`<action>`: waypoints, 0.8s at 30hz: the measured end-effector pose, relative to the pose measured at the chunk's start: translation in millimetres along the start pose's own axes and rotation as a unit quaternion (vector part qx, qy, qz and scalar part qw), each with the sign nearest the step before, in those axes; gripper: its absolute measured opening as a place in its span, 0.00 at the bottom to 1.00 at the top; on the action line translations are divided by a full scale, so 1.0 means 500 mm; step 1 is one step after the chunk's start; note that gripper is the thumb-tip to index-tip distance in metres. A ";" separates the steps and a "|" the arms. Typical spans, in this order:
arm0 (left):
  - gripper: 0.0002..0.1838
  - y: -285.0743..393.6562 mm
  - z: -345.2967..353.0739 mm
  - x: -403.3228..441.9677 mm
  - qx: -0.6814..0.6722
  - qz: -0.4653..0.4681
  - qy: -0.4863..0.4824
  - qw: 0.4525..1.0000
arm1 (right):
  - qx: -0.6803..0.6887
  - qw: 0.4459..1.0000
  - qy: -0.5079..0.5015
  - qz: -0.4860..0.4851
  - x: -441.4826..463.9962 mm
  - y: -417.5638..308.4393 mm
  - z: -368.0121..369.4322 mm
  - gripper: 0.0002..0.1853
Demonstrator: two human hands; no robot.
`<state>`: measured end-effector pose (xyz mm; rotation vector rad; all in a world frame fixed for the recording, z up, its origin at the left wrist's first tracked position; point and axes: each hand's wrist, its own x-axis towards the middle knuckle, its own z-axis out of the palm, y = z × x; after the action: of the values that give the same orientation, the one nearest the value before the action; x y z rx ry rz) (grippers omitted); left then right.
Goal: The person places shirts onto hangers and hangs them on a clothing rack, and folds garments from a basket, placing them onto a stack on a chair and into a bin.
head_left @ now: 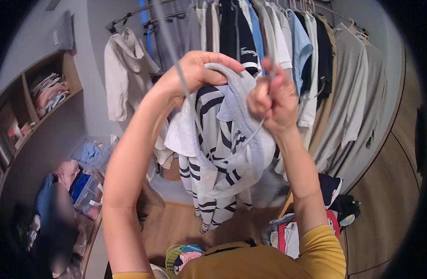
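My left hand [192, 76] is closed on the collar of a white and dark striped shirt [218, 181] with pale grey-blue edging, which hangs down before me. Its thumb and fingers pinch the collar cloth. At the right of the collar, my right hand [275, 97], blurred by motion, is closed round a thin grey wire hanger [254, 133]. One end of the hanger dips into the shirt's neck opening. Its long bar runs up past my left wrist, and a curved hook shows to the right of my right hand. The shirt's folds hide the hanger's lower tip.
Behind my hands, a rail [334, 11] carries many garments, with a cream jacket [122, 69] at its left. Wooden shelves [60, 65] and a clear bin [90, 197] with folded clothes stand left. A green basket [171, 260] and a clothes pile [290, 232] are low down.
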<state>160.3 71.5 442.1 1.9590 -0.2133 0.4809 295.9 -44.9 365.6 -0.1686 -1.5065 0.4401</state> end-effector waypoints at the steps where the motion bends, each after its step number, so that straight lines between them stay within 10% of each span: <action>1: 0.17 0.011 -0.008 -0.015 -0.016 -0.002 0.016 1.000 | 0.030 0.998 0.009 0.047 -0.016 0.020 0.005 0.16; 4: 0.19 0.049 -0.043 -0.061 0.086 0.009 0.113 0.990 | -0.009 0.985 0.042 0.167 -0.024 0.050 0.031 0.15; 11: 0.16 0.067 -0.115 -0.148 0.090 0.019 0.178 0.980 | -0.225 0.971 0.071 0.047 -0.004 0.017 0.001 0.18; 19: 0.18 -0.012 -0.136 -0.105 -0.154 -0.037 0.187 0.970 | 0.194 0.978 0.078 0.013 0.039 0.081 -0.015 0.13; 24: 0.15 0.017 -0.103 -0.087 -0.140 0.000 0.122 0.983 | 0.052 0.994 -0.019 0.091 0.064 0.153 -0.037 0.04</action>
<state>105.8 111.3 449.3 1.6111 -0.1172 0.6495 300.8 39.6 365.1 -0.2179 -1.5073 0.6693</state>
